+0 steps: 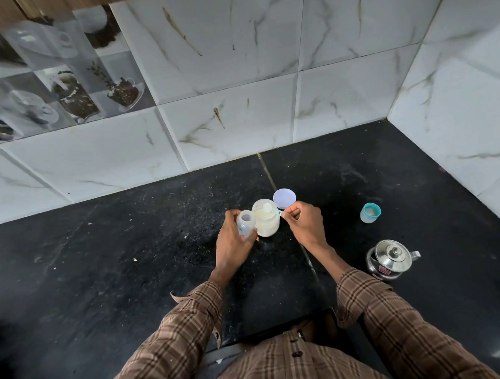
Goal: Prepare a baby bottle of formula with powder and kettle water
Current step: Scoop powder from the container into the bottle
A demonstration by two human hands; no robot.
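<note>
My left hand (232,243) grips a small clear baby bottle (245,223), open at the top and tilted slightly, just left of a clear jar (266,222) holding pale formula powder. My right hand (303,224) pinches the handle of a light plastic scoop (269,209); its bowl carries powder over the jar's mouth. The jar's lavender lid (284,198) lies flat on the black counter (158,239) right behind the jar. A steel kettle (390,259) with its lid on stands at the right, spout pointing right.
A teal-ringed bottle cap with the nipple (370,212) stands on the counter right of my right hand. White marble-look tiled walls (236,87) close the back and right side. The counter's front edge runs close to my body.
</note>
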